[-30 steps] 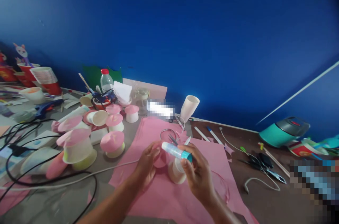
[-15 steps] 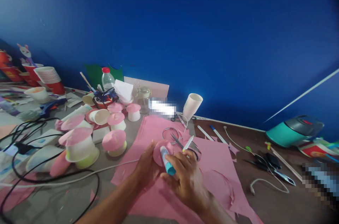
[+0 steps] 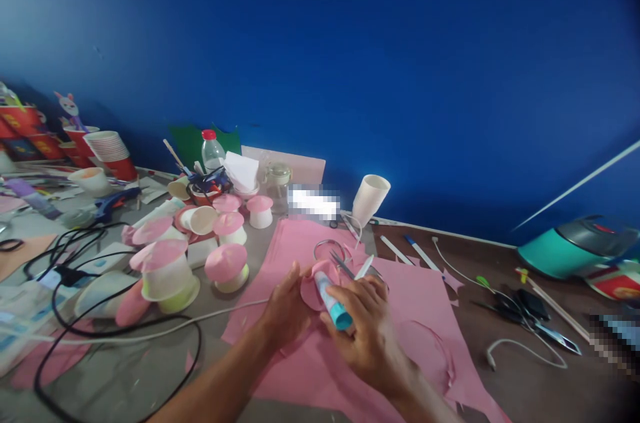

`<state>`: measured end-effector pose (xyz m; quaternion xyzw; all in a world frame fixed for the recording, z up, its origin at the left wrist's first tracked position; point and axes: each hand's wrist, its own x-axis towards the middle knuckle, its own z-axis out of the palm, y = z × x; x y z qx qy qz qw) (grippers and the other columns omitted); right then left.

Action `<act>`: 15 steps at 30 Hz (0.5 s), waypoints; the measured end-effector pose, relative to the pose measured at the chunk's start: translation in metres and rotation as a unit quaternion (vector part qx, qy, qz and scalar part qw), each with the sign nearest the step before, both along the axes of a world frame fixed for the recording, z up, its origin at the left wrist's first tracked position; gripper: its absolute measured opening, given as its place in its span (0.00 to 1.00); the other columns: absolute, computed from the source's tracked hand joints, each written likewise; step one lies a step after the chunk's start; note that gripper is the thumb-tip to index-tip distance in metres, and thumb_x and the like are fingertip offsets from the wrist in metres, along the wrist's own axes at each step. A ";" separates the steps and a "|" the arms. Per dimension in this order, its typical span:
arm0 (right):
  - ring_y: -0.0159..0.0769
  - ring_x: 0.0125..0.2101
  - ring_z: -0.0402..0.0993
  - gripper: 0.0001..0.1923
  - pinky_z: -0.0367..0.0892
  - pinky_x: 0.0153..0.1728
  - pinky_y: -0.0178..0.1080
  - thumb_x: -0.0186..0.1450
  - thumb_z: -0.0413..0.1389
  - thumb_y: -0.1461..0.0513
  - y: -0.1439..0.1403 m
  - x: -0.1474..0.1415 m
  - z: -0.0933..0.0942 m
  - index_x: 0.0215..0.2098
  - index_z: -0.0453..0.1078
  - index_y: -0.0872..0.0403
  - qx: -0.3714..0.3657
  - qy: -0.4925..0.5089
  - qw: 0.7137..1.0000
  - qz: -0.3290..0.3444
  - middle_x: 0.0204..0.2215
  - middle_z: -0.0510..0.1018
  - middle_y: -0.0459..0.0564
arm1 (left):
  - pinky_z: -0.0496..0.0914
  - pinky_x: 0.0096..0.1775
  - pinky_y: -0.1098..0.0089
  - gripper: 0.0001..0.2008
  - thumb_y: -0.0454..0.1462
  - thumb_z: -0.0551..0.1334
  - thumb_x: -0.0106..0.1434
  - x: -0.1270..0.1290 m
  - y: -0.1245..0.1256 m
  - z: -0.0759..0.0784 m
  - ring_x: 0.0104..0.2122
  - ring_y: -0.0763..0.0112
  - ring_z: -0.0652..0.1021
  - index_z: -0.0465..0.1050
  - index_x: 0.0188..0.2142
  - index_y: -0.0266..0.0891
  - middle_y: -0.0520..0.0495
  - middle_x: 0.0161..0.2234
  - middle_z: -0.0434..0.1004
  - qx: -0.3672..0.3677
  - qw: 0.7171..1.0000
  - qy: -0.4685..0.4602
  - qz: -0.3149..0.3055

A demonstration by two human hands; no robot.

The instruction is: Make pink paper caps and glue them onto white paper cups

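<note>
A glue stick (image 3: pixel 334 301), gripped in the right hand (image 3: pixel 367 329), is pressing against a pink paper disc (image 3: pixel 313 288) that the left hand (image 3: pixel 287 309) is pinching over the pink sheet (image 3: pixel 400 316) mid-table; finished pink-capped cups (image 3: pixel 227 266) are standing at the sheet's left edge, scissors (image 3: pixel 345 263) lying just beyond.

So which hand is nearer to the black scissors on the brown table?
Right. The right hand is on the pink paper, apart from the black scissors; the left hand is farther away.

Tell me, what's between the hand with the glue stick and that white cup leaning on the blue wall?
In the head view, scissors lie on pink paper between right hand and cup.
</note>
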<state>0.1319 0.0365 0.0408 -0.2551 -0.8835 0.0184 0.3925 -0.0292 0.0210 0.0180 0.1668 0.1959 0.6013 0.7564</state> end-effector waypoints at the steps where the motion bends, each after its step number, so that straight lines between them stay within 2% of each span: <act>1: 0.41 0.33 0.71 0.10 0.59 0.43 0.47 0.68 0.54 0.64 0.000 0.001 0.001 0.48 0.66 0.54 -0.007 0.009 1.000 -0.002 0.33 0.76 0.50 | 0.71 0.48 0.61 0.19 0.47 0.62 0.66 -0.001 0.000 -0.001 0.43 0.55 0.81 0.77 0.47 0.34 0.42 0.37 0.84 0.000 1.000 -0.003 -0.006; 5: 0.40 0.34 0.74 0.09 0.59 0.44 0.46 0.69 0.54 0.62 0.001 0.005 0.005 0.48 0.65 0.52 -0.047 0.035 0.998 -0.005 0.35 0.78 0.49 | 0.73 0.45 0.61 0.18 0.47 0.62 0.66 -0.007 0.001 -0.005 0.41 0.55 0.81 0.78 0.46 0.36 0.42 0.38 0.84 -0.031 0.999 -0.003 0.008; 9: 0.39 0.34 0.75 0.08 0.59 0.46 0.46 0.70 0.53 0.61 0.000 0.005 0.006 0.47 0.65 0.51 -0.073 0.056 0.996 0.001 0.35 0.80 0.48 | 0.72 0.49 0.59 0.18 0.47 0.63 0.65 -0.005 0.002 -0.002 0.45 0.52 0.81 0.79 0.42 0.34 0.40 0.38 0.84 -0.025 0.999 0.023 0.018; 15: 0.42 0.37 0.76 0.10 0.59 0.46 0.46 0.70 0.54 0.61 -0.005 -0.002 0.003 0.49 0.66 0.53 -0.042 0.028 0.999 0.019 0.36 0.80 0.51 | 0.74 0.48 0.61 0.16 0.47 0.65 0.63 0.004 0.000 -0.001 0.46 0.53 0.81 0.78 0.40 0.36 0.41 0.39 0.83 -0.037 0.999 0.021 0.017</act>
